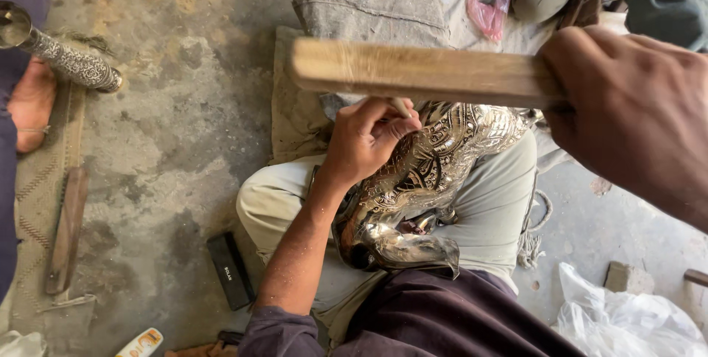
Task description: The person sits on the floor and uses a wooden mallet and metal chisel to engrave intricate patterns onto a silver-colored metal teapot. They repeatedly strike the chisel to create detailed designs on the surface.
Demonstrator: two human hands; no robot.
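Engraved silver metal vessel [420,180] lies on lap, under left hand [365,139], which pinches a thin punch [400,106] against it. Right hand [627,113], raised above vessel, grips flat wooden mallet [420,73].

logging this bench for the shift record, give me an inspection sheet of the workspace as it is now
surface: stained concrete floor, worn cloth under the legs
job's things: embossed metal piece on the lap; flat wooden stick raised over it
clutter: black box, wooden tool, pink bag, clear plastic, brick bit
hands: left hand pinches a thin tool against the piece; right hand grips the stick
cables: rope by the knee
surroundings: another person's foot and an engraved metal tube
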